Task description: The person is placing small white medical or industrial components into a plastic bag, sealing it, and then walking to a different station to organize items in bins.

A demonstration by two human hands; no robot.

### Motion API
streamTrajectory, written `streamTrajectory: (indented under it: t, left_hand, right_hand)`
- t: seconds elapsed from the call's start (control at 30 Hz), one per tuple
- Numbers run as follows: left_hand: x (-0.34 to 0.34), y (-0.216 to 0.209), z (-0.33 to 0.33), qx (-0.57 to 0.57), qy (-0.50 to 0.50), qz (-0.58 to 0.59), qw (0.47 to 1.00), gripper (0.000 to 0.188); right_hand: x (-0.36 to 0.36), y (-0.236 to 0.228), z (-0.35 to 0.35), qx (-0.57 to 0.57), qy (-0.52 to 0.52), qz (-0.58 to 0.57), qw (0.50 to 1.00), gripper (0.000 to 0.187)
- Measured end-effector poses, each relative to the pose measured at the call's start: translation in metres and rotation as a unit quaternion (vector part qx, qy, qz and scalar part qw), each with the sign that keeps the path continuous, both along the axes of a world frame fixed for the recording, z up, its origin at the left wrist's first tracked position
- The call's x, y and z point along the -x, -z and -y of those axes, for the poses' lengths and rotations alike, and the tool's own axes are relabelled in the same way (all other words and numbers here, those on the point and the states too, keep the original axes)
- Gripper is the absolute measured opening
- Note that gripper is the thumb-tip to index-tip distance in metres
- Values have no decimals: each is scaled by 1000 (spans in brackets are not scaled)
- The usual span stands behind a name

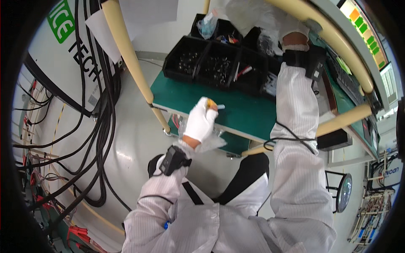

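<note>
My left hand [201, 120], in a white glove with bare fingertips, is closed above the front edge of a green shelf [249, 110]. A short pale-blue and white piece [221, 107] sticks out beside its fingertips; what kind of thing it is, I cannot make out. My right hand [294, 29] reaches to the back right, among clear plastic bags [265, 19]; its fingers are hidden. Between the hands stand black bins [196, 79], several of them holding small dark and metal parts [217, 69]. In one bin lies a red-and-white pen-like thing [243, 72].
Cream tubular posts [126, 55] frame the shelf. Thick black cables [105, 126] hang at the left beside a white cabinet [59, 59]. At the right are a keyboard [344, 78] on a green bench and a round stool [344, 193]. A thin black cord [295, 137] crosses my right sleeve.
</note>
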State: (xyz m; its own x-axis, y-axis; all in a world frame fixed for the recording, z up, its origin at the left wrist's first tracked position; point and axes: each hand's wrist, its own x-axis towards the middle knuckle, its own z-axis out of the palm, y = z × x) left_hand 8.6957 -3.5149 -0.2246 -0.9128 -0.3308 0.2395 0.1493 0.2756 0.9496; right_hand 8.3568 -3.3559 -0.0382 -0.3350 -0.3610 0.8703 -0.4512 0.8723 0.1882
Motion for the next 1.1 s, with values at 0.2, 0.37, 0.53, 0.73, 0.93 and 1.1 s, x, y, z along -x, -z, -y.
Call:
streamTrajectory:
  t: [0.2, 0.37, 0.53, 0.73, 0.93, 1.1]
  left_hand:
    - [-1, -5, -8, -384, 27, -1, 923, 9]
    - [-28, -4, -6, -472, 76, 14, 878, 16]
    - [-47, 1, -15, -423, 50, 33, 904, 16]
    - [-58, 1, -28, -380, -9, 24, 925, 19]
    - [-66, -4, -36, -209, 61, 47, 975, 32]
    - [-68, -1, -59, 56, 52, 4, 997, 47]
  right_hand:
    - [-163, 13, -30, 154, -300, 109, 935, 15]
    - [-237, 31, -39, 563, -436, 491, 501, 14]
    - [-227, 78, -71, 141, -198, 285, 927, 43]
    - [-264, 56, -70, 171, -154, 256, 939, 56]
    - [-270, 53, -78, 155, -146, 233, 949, 55]
    - [-260, 61, -80, 131, -112, 252, 952, 51]
